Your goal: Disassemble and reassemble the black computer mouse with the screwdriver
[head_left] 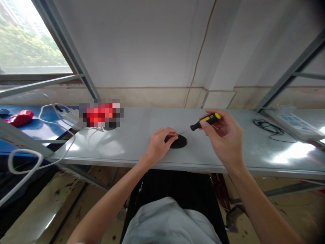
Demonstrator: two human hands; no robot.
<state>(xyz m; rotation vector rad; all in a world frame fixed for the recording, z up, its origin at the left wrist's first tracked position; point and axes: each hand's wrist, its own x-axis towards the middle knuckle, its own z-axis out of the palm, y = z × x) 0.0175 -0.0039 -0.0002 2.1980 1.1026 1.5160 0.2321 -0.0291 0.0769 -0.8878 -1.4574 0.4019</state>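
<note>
Head view: from the near edge, two bare forearms reach over a grey bench (142, 117). The left hand (160, 144) pinches a small black piece (167, 139), mostly hidden by its fingers. A black round disc (179, 143) lies on the bench under and just right of those fingertips, so the left hand is nearer to it. The right hand (227, 134), farther to the right, grips a yellow-and-black screwdriver (207, 121) by its handle. The tool's long axis slants down leftward, its thin shaft ending beside the left fingertips; whether the tip touches anything, I cannot tell. Beyond stands a pale wall (152, 51).
</note>
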